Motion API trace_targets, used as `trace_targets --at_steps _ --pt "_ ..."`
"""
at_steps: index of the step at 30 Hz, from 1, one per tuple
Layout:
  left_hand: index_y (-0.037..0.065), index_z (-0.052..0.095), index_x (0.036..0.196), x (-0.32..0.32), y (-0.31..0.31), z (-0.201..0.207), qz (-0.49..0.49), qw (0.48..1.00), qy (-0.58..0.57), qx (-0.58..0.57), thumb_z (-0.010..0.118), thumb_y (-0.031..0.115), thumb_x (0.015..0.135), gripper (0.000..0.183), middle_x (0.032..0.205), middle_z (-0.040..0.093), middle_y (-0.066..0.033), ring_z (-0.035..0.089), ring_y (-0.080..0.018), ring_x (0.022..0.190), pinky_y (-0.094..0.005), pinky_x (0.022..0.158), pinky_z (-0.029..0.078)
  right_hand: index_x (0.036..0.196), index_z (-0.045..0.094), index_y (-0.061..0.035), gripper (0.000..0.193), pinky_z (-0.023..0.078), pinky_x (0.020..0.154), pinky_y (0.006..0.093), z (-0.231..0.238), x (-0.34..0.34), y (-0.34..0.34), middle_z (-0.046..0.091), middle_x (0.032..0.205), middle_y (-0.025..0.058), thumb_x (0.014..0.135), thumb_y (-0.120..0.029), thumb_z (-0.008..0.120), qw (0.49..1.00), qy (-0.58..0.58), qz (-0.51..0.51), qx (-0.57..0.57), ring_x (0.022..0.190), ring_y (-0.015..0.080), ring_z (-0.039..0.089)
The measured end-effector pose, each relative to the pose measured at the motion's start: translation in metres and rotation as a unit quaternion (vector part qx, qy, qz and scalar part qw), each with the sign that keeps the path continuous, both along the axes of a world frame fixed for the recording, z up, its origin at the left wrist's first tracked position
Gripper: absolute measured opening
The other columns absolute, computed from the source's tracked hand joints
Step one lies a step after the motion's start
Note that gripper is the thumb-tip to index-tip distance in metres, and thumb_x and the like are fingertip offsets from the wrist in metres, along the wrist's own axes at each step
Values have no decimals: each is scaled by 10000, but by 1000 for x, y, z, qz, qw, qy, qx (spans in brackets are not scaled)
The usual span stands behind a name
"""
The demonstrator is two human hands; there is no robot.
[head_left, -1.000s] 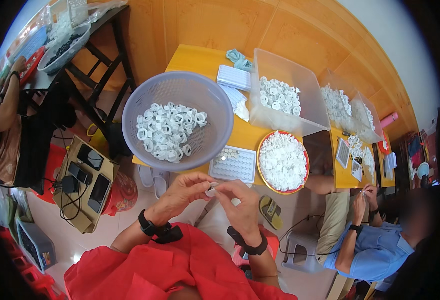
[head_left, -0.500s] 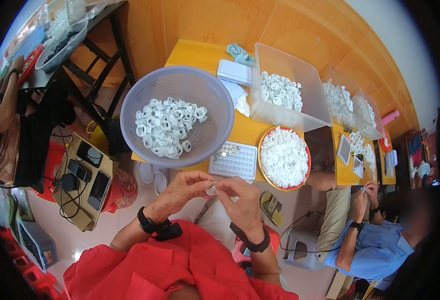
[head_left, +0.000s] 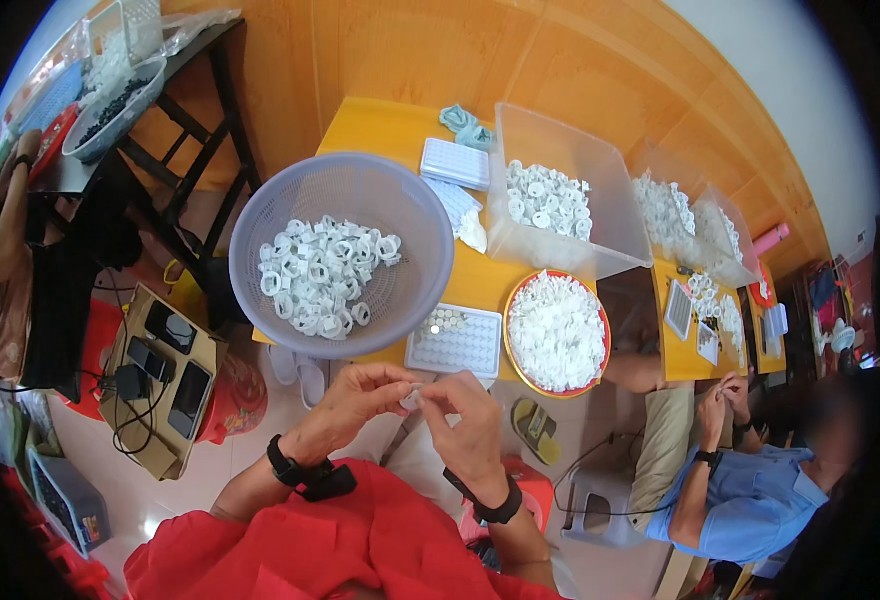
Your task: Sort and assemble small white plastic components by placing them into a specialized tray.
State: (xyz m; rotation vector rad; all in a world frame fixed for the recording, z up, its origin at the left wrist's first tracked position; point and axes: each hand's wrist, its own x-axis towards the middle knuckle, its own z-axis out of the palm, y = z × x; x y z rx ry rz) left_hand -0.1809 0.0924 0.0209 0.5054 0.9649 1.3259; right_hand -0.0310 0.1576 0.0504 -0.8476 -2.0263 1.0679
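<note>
Between my fingertips, over my lap, is a small white plastic ring-like part (head_left: 412,397). My left hand (head_left: 358,405) pinches it from one side, and my right hand (head_left: 463,420) grips its other side with thumb and finger. Just beyond lies a white tray (head_left: 480,345) of round pockets, some filled with small discs. To its left a grey-purple basket (head_left: 425,230) holds many white ring parts (head_left: 325,270). Right of the tray, a red-rimmed round dish (head_left: 605,335) is heaped with small white pieces (head_left: 558,330).
A clear plastic bin (head_left: 615,235) with white parts stands at the back of the yellow table (head_left: 380,120). Stacked white trays (head_left: 455,163) and a teal cloth (head_left: 467,127) lie beside it. Left, a cardboard box (head_left: 160,440) holds phones. A co-worker in a blue shirt (head_left: 750,500) sits right.
The view has shifted slightly, so the table and containers sit a little lower and further left. My hands still hold the white part together, with the right hand turned a little more over it.
</note>
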Motion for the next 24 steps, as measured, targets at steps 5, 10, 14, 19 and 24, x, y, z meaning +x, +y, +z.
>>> trace_targets --at_steps 5,10,14,19,24 --pt "0 621 998 0 1 1 -3 1000 10 -7 581 97 862 171 938 629 -67 598 -124 828 -258 728 505 819 602 -18 84 456 514 282 -4 1 -1 553 719 93 744 14 619 1000 -13 -5 22 577 202 575" --pt "1 622 995 1 6 1 -2 1000 1 -9 580 115 865 178 930 630 -64 596 -121 820 -259 725 507 820 603 12 77 491 565 247 -11 5 5 572 731 93 748 25 625 979 71 -13 -189 619 162 600" --pt "-2 621 995 1 7 -2 -4 1000 -5 -20 582 119 864 183 934 629 -67 596 -121 820 -258 724 508 816 606 15 73 495 571 244 -3 4 6 573 730 89 748 23 631 989 53 -6 -137 627 155 603" --pt "-4 622 991 0 7 -1 -20 999 21 -18 587 129 862 188 932 627 -67 597 -119 816 -254 717 510 823 611 11 90 487 543 250 -2 6 8 569 724 97 737 32 632 997 21 23 -65 618 169 601" --pt "0 626 993 -1 6 -2 -18 1000 13 -15 590 134 861 191 929 628 -65 599 -118 804 -251 708 511 829 615 8 95 485 535 255 1 6 8 571 720 103 738 33 625 997 22 24 -64 609 177 601"
